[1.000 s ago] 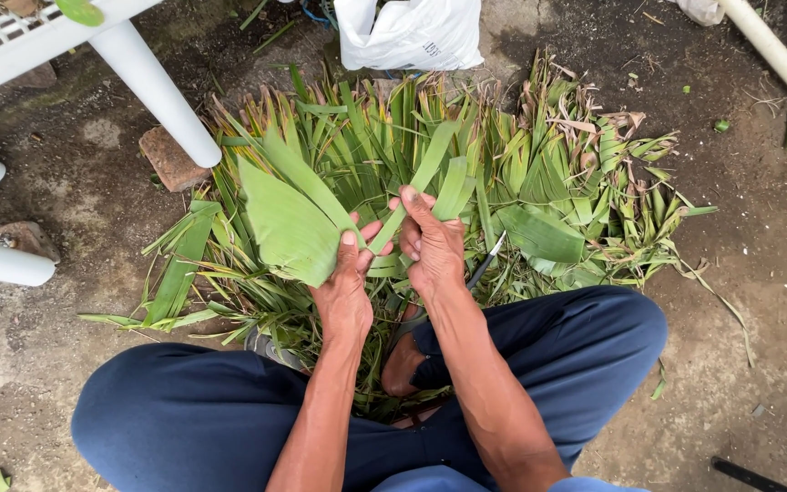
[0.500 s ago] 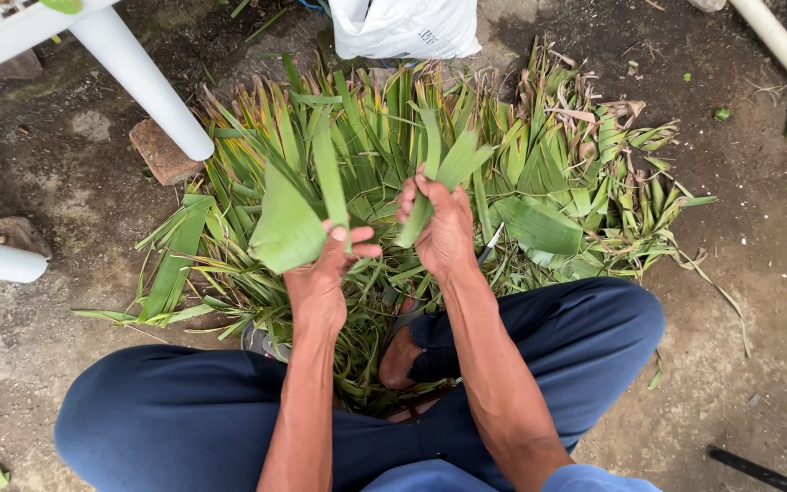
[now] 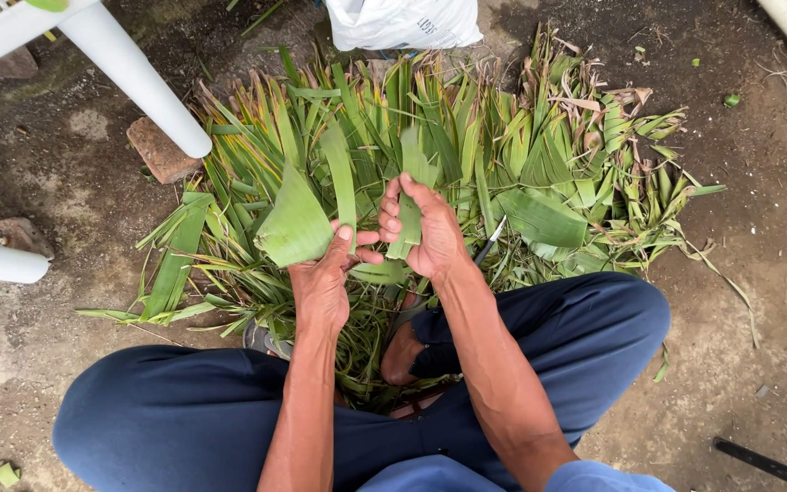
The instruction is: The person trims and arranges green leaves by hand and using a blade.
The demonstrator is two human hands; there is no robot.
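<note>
leaf strip (image 3: 409,187) pinched in right hand (image 3: 425,232), left hand (image 3: 321,278) clamps folded leaf (image 3: 295,223) (light, floppy; grip near base).

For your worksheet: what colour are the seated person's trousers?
Dark blue trousers, clearest in the head view.

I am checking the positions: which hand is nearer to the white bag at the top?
The right hand is nearer: it lies almost straight below the white bag. The left hand is lower and further to the left.
</note>
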